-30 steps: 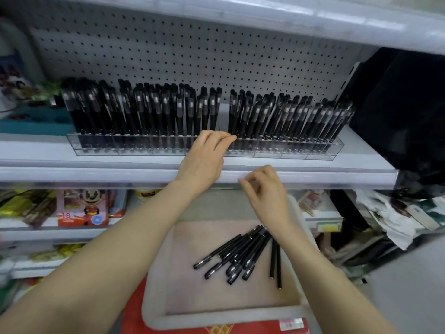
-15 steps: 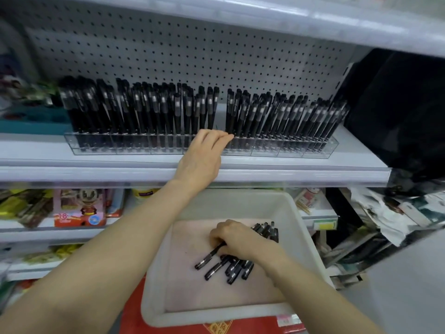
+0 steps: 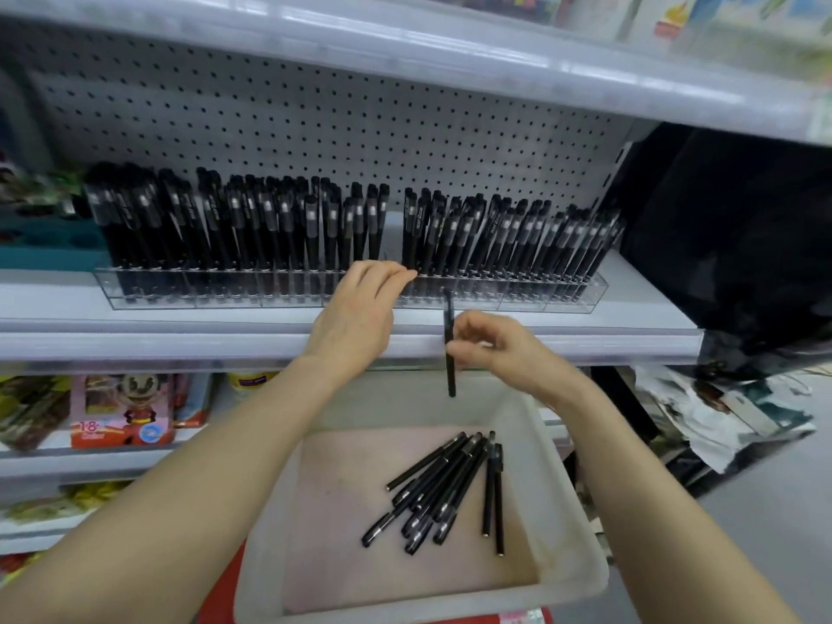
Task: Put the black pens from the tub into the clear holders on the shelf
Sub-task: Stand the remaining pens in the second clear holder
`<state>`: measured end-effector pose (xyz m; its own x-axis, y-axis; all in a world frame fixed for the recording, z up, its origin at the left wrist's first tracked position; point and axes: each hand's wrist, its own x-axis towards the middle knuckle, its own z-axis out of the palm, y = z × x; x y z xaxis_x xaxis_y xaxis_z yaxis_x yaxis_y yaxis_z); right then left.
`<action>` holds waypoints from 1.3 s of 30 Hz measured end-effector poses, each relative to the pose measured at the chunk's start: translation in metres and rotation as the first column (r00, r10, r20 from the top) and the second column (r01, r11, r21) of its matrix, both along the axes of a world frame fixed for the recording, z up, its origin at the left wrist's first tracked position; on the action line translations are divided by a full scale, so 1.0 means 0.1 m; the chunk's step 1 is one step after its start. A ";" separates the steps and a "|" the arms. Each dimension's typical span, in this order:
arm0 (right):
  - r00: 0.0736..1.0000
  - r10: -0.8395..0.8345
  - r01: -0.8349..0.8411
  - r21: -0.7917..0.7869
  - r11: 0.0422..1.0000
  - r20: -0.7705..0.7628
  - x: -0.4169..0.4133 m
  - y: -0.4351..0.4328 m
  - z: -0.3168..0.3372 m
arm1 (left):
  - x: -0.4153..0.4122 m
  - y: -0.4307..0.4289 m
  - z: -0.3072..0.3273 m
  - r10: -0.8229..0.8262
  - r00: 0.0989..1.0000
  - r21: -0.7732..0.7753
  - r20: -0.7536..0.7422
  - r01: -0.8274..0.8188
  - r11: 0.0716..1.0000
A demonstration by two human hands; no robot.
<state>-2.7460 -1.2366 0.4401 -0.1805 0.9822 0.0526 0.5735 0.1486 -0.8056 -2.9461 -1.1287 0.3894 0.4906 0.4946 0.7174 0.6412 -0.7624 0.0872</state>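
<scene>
- Up out of the white rectangular plastic tub (image 3: 565, 511) comes your right hand (image 3: 504, 349). Half a second ago it was down among the pens there, and now it is hovering in front of the pale metal shelf (image 3: 180, 337).
- You are pinching one slim black capped pen (image 3: 449, 380) between your thumb and curled fingertips. It is hanging almost upright, its top end reaching up before the long clear plastic holders (image 3: 288, 292).
- Your left hand (image 3: 355, 317) is staying put, fingers straight and close together. The fingertips are resting on the holders' front edge, right at the gap in the row.
- Standing black pens (image 3: 270, 227) are filling the holders on both sides of that gap, in front of the white pegboard (image 3: 315, 119).
- Loose black pens (image 3: 436, 488) are lying fanned out on the tub's floor, below both your hands.
</scene>
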 end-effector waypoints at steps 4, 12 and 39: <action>0.978 -0.202 0.211 0.282 0.936 -0.062 0.05 0.13 0.35 | -0.01 0.00 0.00 -0.010 1.000 0.005 0.010 0.010 1.000; 0.820 -0.538 0.552 0.520 0.652 -0.195 0.08 0.51 0.40 | -0.01 0.00 0.01 -0.007 1.000 0.000 0.010 0.007 1.000; 0.758 -0.645 0.524 0.499 0.690 0.097 -0.05 0.67 0.10 | 0.00 -0.03 0.02 0.009 1.000 -0.024 0.013 -0.009 1.000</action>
